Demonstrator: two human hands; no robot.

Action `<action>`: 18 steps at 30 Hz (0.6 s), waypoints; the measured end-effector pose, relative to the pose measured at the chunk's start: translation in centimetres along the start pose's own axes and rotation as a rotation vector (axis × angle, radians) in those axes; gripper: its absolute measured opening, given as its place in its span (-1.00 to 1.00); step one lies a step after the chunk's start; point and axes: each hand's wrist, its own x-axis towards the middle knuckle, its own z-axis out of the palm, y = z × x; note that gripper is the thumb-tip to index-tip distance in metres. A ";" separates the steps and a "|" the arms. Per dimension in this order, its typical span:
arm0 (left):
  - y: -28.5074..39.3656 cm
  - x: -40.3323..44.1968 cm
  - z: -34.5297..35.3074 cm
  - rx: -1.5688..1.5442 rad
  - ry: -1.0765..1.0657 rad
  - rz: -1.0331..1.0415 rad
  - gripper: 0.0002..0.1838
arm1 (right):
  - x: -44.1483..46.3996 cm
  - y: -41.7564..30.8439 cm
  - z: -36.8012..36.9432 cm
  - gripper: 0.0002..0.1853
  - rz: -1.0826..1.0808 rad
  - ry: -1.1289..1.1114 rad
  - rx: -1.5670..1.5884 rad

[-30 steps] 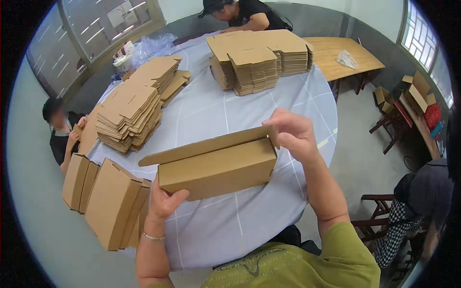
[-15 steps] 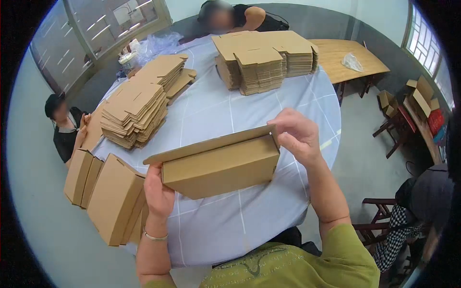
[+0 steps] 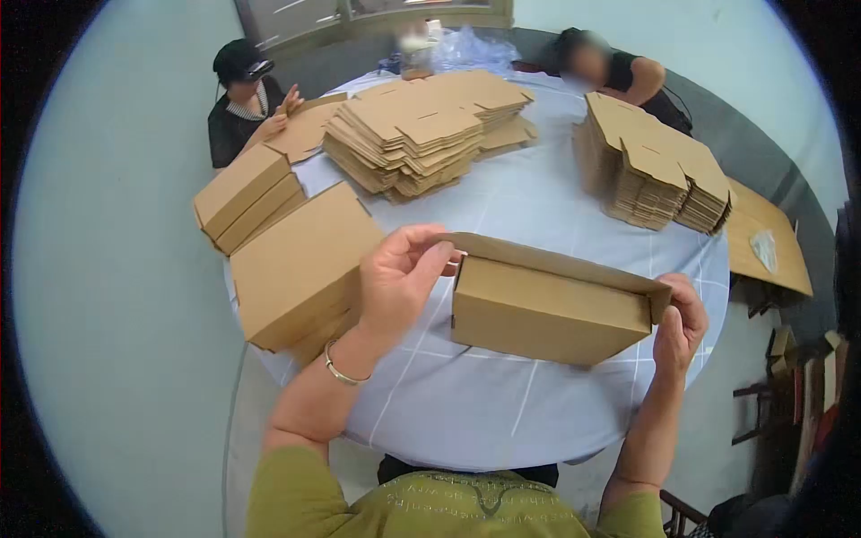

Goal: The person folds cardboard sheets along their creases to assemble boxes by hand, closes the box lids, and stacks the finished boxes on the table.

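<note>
A brown cardboard box (image 3: 549,314) is held in front of me above the table, its long lid flap (image 3: 552,260) raised along the far side. My left hand (image 3: 404,282) pinches the flap's left corner between thumb and fingers. At the opposite end, my right hand (image 3: 683,327) grips the flap's right corner, with the fingers partly hidden behind the cardboard. Left of my left hand lies a large folded box (image 3: 305,260) on top of others. Beyond it are more folded boxes (image 3: 247,193) in a stack.
Flat cardboard blanks (image 3: 404,121) are piled mid-table, with another pile (image 3: 655,157) at the far right. A checked cloth covers the round table (image 3: 466,403). Two people sit across from me; one at the left (image 3: 247,112) handles cardboard. A wooden table (image 3: 780,242) stands at right.
My view has turned left. My left hand has gone from supporting the box's left end to pinching the flap's corner. My right hand now wraps lower around the right corner.
</note>
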 end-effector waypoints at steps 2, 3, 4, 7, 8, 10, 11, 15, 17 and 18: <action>0.1 0.2 -0.2 -0.027 0.047 0.011 -0.88 | 0.1 -0.2 0.1 -0.71 -0.002 -0.023 -0.028; -0.1 0.3 -0.5 0.068 0.040 0.071 -0.91 | 0.1 -0.1 0.1 -0.71 -0.007 -0.013 -0.029; -0.2 0.3 -0.6 0.164 0.032 0.130 -0.93 | 0.1 -0.1 0.2 -0.71 -0.013 -0.001 -0.031; 1.6 0.0 -0.5 0.275 0.018 0.117 -0.92 | 0.0 0.1 0.4 -0.70 -0.017 0.011 -0.035; 2.3 0.0 -0.5 0.353 -0.037 0.110 -0.90 | 0.0 0.1 0.4 -0.70 -0.018 0.015 -0.036; 3.1 0.0 -0.5 0.366 -0.045 0.071 -0.86 | 0.0 0.0 0.5 -0.70 -0.016 0.017 -0.037; 3.2 0.0 -0.6 0.380 -0.055 0.033 -0.82 | 0.0 0.0 0.5 -0.70 -0.014 0.020 -0.039; 3.5 0.1 -0.6 0.356 -0.070 0.024 -0.78 | 0.0 -0.1 0.5 -0.70 -0.020 0.015 -0.034; 4.0 0.0 -0.4 0.343 -0.059 -0.102 -0.78 | 0.0 -0.1 0.6 -0.70 -0.023 0.011 -0.030; 3.8 -0.1 -0.3 0.344 -0.058 -0.102 -0.78 | -0.1 -0.2 0.6 -0.70 -0.023 0.010 -0.028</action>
